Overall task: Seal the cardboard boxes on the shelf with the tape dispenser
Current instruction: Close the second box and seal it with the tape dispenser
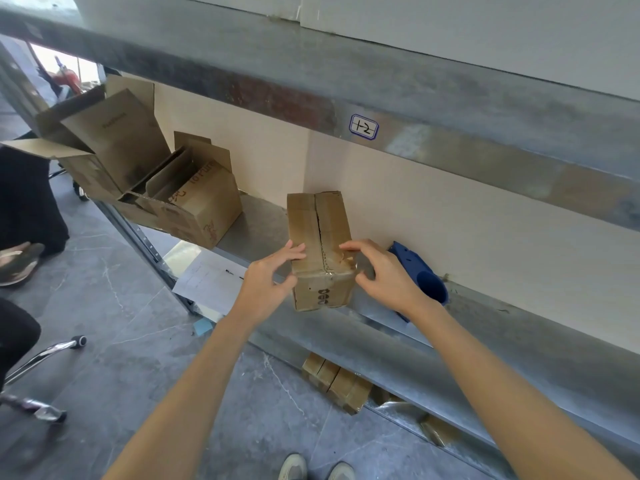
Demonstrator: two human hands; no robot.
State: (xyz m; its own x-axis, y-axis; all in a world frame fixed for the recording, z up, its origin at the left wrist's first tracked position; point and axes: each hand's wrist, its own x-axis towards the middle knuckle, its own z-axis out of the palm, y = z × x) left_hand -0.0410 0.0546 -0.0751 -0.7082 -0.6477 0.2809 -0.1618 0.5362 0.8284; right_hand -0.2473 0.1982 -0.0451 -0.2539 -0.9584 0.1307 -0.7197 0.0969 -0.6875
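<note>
A small brown cardboard box (320, 237) stands at the front edge of the metal shelf (256, 226), its top flaps folded down with an untaped seam along the middle. My left hand (268, 277) grips its near left corner, fingers on the left flap and thumb on the front face. My right hand (384, 271) grips the near right corner, fingers resting on the right flap. The blue tape dispenser (420, 275) lies on the shelf just right of the box, partly behind my right hand. Two open cardboard boxes (194, 199) sit further left on the shelf.
The upper shelf beam (346, 98) with a label hangs low over the work area. Several small taped boxes (337, 381) lie under the shelf. A paper sheet (207, 280) lies below. A chair base (41, 362) and another person's foot (19, 261) are at left.
</note>
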